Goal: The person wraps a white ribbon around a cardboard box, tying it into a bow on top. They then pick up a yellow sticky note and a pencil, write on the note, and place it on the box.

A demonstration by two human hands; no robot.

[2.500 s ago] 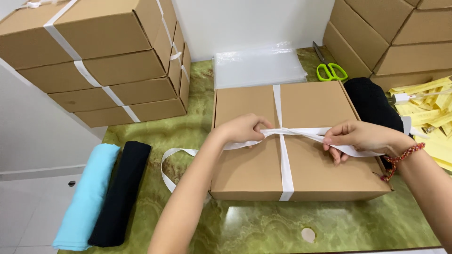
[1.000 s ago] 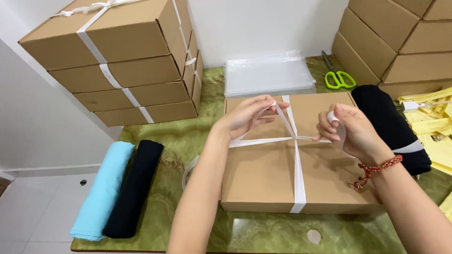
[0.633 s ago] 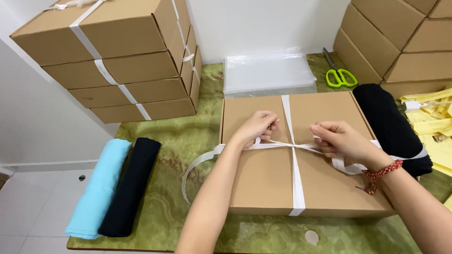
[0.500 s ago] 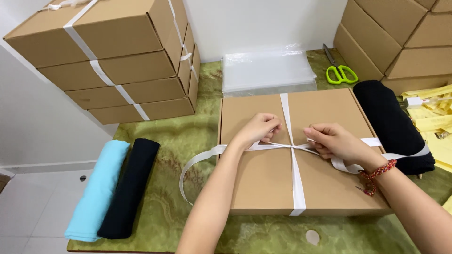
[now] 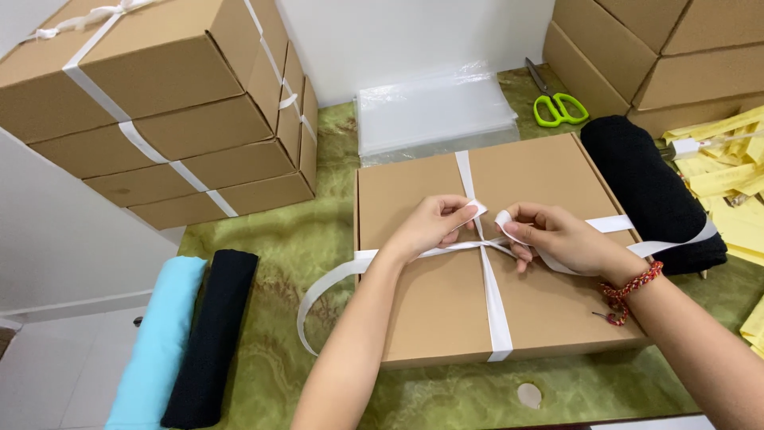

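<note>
**A:** So, where's the box?

**B:** Flat cardboard box point(image 5: 485, 255) lies mid-worktop, lid shut. White ribbon point(image 5: 491, 302) runs lengthwise and crosswise over the lid, crossing near the centre.

**A:** Hands?

**B:** Both on the ribbon at the crossing, close together but not touching. Left hand point(image 5: 430, 227) pinches a short folded loop just left of the crossing. Right hand point(image 5: 557, 239) is closed on a loop just right of it, red bead bracelet point(image 5: 633, 283) on that wrist. Both rest over the upper middle of the lid.

**A:** Loose ends?

**B:** One tail hangs off the box's left edge and curls on the green marbled worktop point(image 5: 302, 255). The other trails right, off the box and across the black fabric roll point(image 5: 649, 191).

**A:** What's crowding it?

**B:** That black roll lies just beside the box's right edge. Yellow envelopes point(image 5: 732, 183) beyond it. Stack of clear plastic bags point(image 5: 434, 107) just behind the box, green-handled scissors point(image 5: 561, 107) near their right side. Brown box stack point(image 5: 660, 56) at far right rear.

**A:** Left side?

**B:** Stack of ribbon-tied boxes point(image 5: 167, 111), well apart from the working box. Front-left: black folded cloth point(image 5: 211, 338) and light blue folded cloth point(image 5: 159, 342) side by side, touching, at the worktop edge. Small round hole point(image 5: 528, 394) in the worktop just in front of the box.

**A:** Anything over the lid?

**B:** Only hands and ribbon.
</note>
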